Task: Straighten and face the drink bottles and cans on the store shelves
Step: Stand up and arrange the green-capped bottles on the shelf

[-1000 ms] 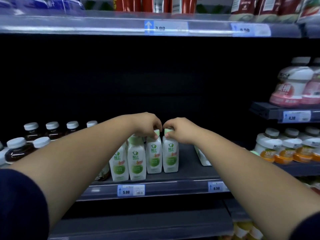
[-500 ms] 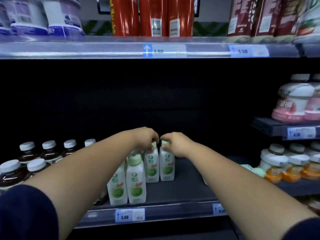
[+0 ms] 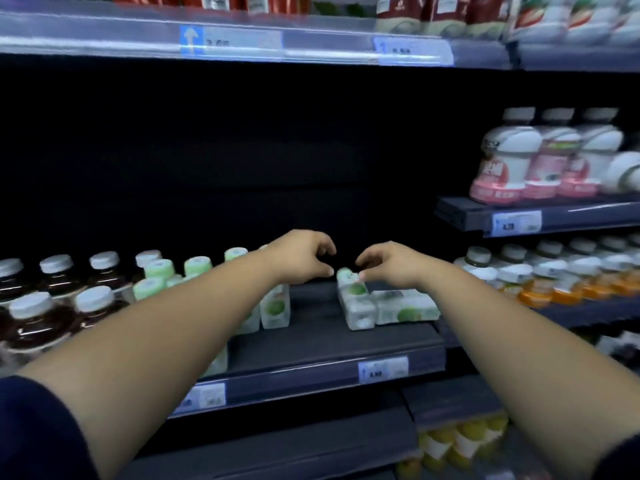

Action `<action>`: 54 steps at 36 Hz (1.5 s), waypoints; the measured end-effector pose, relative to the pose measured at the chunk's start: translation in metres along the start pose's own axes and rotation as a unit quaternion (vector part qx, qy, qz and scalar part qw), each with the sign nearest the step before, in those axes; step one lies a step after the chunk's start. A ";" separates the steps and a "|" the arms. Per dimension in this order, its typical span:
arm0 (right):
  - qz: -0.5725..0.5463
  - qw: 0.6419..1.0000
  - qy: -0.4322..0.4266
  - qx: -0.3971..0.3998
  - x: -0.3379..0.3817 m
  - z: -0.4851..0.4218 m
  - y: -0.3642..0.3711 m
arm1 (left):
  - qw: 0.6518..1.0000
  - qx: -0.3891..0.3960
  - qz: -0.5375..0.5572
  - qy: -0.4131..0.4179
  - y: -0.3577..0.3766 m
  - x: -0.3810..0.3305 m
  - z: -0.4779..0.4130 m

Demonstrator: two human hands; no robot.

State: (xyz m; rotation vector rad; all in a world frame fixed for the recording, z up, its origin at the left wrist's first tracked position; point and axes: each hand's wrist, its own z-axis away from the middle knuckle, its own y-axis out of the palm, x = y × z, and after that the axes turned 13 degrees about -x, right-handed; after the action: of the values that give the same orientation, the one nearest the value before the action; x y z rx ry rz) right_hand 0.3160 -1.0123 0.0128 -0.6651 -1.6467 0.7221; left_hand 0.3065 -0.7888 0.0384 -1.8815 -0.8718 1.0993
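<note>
Fingers (image 3: pixel 320 247) on the left hand (image 3: pixel 298 259) are curled in a loose claw with the thumb well off the fingertips, and nothing is between them. It hovers over the bare stretch of shelf (image 3: pixel 329 341), just right of the upright green-capped bottles (image 3: pixel 275 306).

Over to the right hand (image 3: pixel 394 265). It's curled too, and its fingertips (image 3: pixel 362 263) are right at the green cap (image 3: pixel 344 273) of the tipped bottle (image 3: pixel 358 303). Touching, I'd say, but the blur won't let me tell whether that's a pinch yet.

That bottle leans back with its base toward me, out of line with the row on the left. Just to its right, touching it, a second bottle (image 3: pixel 405 306) lies flat on its side, label up.

As I read it, we're at the step of recovering the fallen ones. The upright group looks tidy enough.

Next I'd close the right hand on that cap or neck and swing the bottle upright, with the left hand coming in to steady the body. Then it gets slid left to join the row, label to the front, above the price tag (image 3: pixel 382 368). It needs a gentle lift, or the neighbour lying against it may roll. After that, the same treatment for the flat one.
</note>
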 end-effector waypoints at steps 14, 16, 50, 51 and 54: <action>0.263 0.962 -0.034 0.065 -0.123 0.013 -0.039 | 0.951 -0.010 0.068 -0.302 0.134 -0.044 -0.017; 0.276 0.957 -0.053 0.072 -0.126 0.013 -0.038 | 0.943 -0.003 0.062 -0.326 0.134 -0.046 -0.020; 0.013 0.992 -0.127 -0.024 -0.049 -0.004 -0.048 | 0.887 -0.088 0.248 -0.379 0.134 -0.032 0.063; 0.012 0.992 -0.125 -0.023 -0.049 -0.004 -0.047 | 0.883 -0.092 0.266 -0.376 0.136 -0.031 0.065; 0.010 0.992 -0.121 -0.026 -0.049 -0.003 -0.045 | 0.879 -0.105 0.295 -0.360 0.138 -0.028 0.069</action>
State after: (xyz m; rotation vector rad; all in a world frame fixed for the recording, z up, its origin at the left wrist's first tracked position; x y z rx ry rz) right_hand 0.3260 -1.0777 0.0166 -0.6509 -1.8881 0.8007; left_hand 0.2570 -0.8581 -0.0936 -1.9829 -0.8341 2.2564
